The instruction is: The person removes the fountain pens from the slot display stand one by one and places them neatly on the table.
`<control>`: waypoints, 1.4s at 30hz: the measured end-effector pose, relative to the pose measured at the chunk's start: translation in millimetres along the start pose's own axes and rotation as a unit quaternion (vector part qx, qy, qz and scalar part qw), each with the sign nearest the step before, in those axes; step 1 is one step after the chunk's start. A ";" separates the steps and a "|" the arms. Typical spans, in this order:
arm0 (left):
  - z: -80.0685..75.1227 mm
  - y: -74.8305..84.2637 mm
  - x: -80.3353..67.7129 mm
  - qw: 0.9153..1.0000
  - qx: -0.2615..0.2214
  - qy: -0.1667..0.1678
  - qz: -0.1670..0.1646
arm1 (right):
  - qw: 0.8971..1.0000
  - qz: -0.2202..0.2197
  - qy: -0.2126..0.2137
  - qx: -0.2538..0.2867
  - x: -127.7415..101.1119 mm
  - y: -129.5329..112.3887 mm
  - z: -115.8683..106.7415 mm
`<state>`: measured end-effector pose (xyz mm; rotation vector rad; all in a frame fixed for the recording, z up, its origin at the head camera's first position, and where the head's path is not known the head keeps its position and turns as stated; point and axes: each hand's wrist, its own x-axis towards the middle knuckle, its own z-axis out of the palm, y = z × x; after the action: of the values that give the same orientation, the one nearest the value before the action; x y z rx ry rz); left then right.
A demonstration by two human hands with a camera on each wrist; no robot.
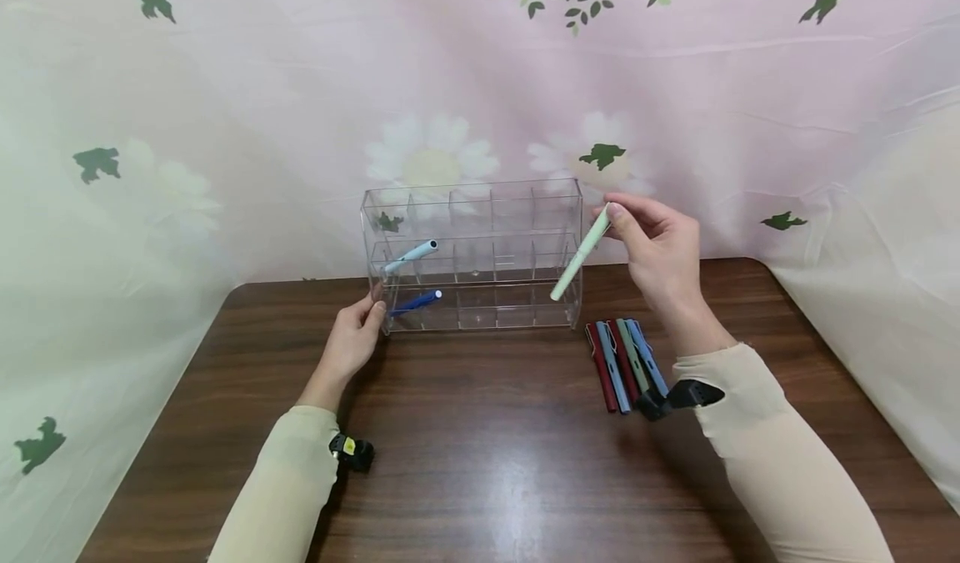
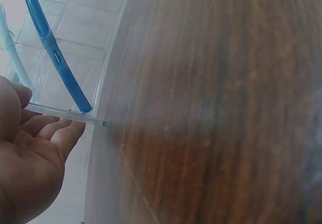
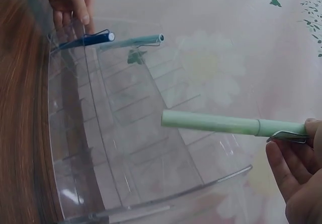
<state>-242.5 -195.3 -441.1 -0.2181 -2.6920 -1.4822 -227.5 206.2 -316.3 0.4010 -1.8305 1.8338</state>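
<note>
My right hand (image 1: 663,246) pinches a pale green pen (image 1: 581,252) by its clip end, holding it tilted at the right end of a clear compartment organizer (image 1: 475,321). In the right wrist view the pen's metal clip (image 3: 289,136) lies by the fingertips. My left hand (image 1: 354,338) grips the organizer's left side wall, thumb on one face and fingers on the other, as the left wrist view shows. Inside the left compartments lean a light blue pen (image 1: 411,256) in the upper row and a dark blue pen (image 1: 417,302) in the lower one.
Several pens (image 1: 618,367) in dark red, blue and green lie side by side on the wooden table (image 1: 465,429), right of the organizer and under my right forearm. A flower-printed cloth (image 1: 300,129) hangs behind the table. Each wrist wears a small black camera (image 1: 358,454).
</note>
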 end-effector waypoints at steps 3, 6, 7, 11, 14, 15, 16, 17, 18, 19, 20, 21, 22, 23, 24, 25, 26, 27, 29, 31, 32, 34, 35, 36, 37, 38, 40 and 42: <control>-0.5 -0.7 -0.4 1.000 -0.001 -0.001 0.000 | 1.000 0.007 -0.010 -0.017 -3.7 -7.4 -2.0; -0.6 -1.1 -0.2 1.000 0.001 -0.001 0.003 | 0.999 0.020 -0.008 -0.041 -8.8 -14.0 -4.3; -0.8 -0.9 -0.3 1.000 0.003 0.002 0.005 | 0.998 0.024 -0.007 -0.052 -10.6 -15.1 -5.4; -1.0 -0.1 -0.6 1.000 0.007 0.006 0.009 | 0.996 0.038 -0.011 -0.080 -16.3 -12.8 -12.3; -1.2 -0.1 -1.2 1.000 0.004 0.004 0.005 | 0.995 0.046 -0.021 -0.087 -18.4 -5.0 -20.5; -1.2 -0.4 -1.3 1.000 0.002 0.002 0.004 | 0.995 0.048 -0.023 -0.083 -18.7 -1.5 -23.8; -1.3 -0.7 -1.3 1.000 0.001 0.001 0.004 | 0.996 0.049 -0.024 -0.076 -18.7 2.1 -27.2; -1.2 -0.9 -1.3 1.000 0.000 0.001 0.004 | 0.996 0.051 -0.023 -0.068 -18.6 5.9 -30.7; -1.2 -1.1 -1.2 1.000 -0.001 0.001 0.003 | 0.997 0.053 -0.022 -0.060 -18.3 9.4 -34.1; -1.2 -1.1 -0.9 1.000 -0.001 0.002 0.004 | 0.997 0.055 -0.020 -0.055 -17.8 12.6 -37.4; -1.2 -1.2 -0.6 1.000 0.000 0.002 0.006 | 0.997 0.055 -0.018 -0.055 -17.4 15.6 -40.4; -1.1 -1.4 -0.4 1.000 0.000 0.003 0.007 | 0.997 0.057 -0.015 -0.057 -17.5 17.9 -43.1; -1.0 -1.5 -0.1 1.000 0.002 0.003 0.009 | 0.996 0.061 -0.013 -0.065 -17.8 19.5 -45.6; -0.9 -1.5 0.0 1.000 0.005 0.004 0.009 | 0.995 0.064 -0.012 -0.077 -18.4 20.5 -47.8; -0.8 -1.6 0.2 1.000 0.006 0.005 0.010 | 0.994 0.069 -0.011 -0.089 -19.2 20.8 -49.7; -0.7 -1.6 0.3 1.000 0.008 0.006 0.010 | 0.992 0.074 -0.012 -0.105 -20.3 20.7 -51.4; -0.6 -1.7 0.4 1.000 0.009 0.007 0.010 | 0.990 0.079 -0.012 -0.119 -21.9 20.0 -52.7; -0.5 -1.6 0.4 1.000 0.010 0.006 0.010 | 0.988 0.083 -0.013 -0.128 -23.6 18.8 -53.7; -0.3 -1.9 0.5 1.000 0.010 0.007 0.009 | 0.985 0.091 -0.016 -0.148 -27.0 14.9 -54.5; -0.1 -2.0 0.4 1.000 0.009 0.007 0.008 | 0.982 0.094 -0.020 -0.164 -30.5 10.7 -54.9; 0.1 -2.1 0.5 1.000 0.009 0.007 0.008 | 0.980 0.095 -0.022 -0.172 -32.0 8.8 -55.2; 0.4 -2.6 0.5 1.000 0.008 0.006 0.007 | 0.978 0.097 -0.028 -0.185 -34.9 6.1 -56.5; 0.4 -2.8 0.4 1.000 0.007 0.003 0.007 | 0.976 0.098 -0.030 -0.191 -36.0 5.7 -57.6; 0.4 -3.0 0.3 1.000 0.006 0.002 0.006 | 0.975 0.099 -0.032 -0.196 -37.0 5.8 -58.9; 0.3 -3.3 0.5 1.000 0.005 0.003 0.006 | 0.974 0.102 -0.034 -0.200 -37.8 6.2 -60.4; 0.2 -3.7 0.6 1.000 0.006 0.002 0.007 | 0.972 0.106 -0.035 -0.205 -38.7 6.9 -62.0; -0.5 -4.2 0.6 1.000 0.008 0.001 0.007 | 0.971 0.116 -0.039 -0.207 -39.9 9.3 -65.4; -0.9 -4.6 1.1 1.000 0.010 0.002 0.007 | 0.968 0.124 -0.040 -0.215 -41.1 12.3 -68.6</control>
<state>-244.3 -198.3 -444.3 -0.2315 -2.6948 -1.4499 -190.4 268.4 -352.2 0.0886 -2.3496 1.5218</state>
